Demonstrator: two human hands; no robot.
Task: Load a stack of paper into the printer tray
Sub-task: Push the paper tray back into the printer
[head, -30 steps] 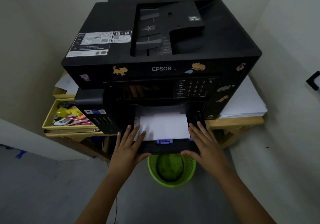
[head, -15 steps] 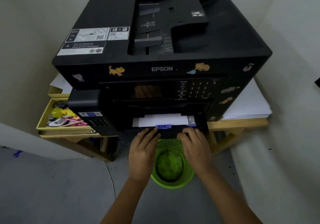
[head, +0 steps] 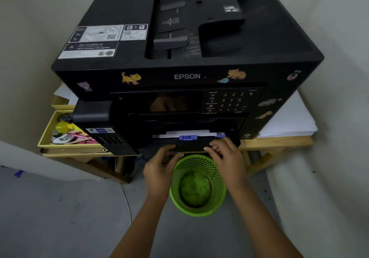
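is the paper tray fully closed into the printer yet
No, the paper tray juts from the printer, a strip of white paper showing, both hands on its front.

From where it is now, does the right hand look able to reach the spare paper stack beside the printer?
Probably yes: the right hand is at the tray front, and the paper stack lies uncovered to its right.

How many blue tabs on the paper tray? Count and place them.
2. One blue tab sits mid-front of the tray, beside the paper; a smaller blue tab is at the right end, above the right hand. Others may be hidden inside the printer.
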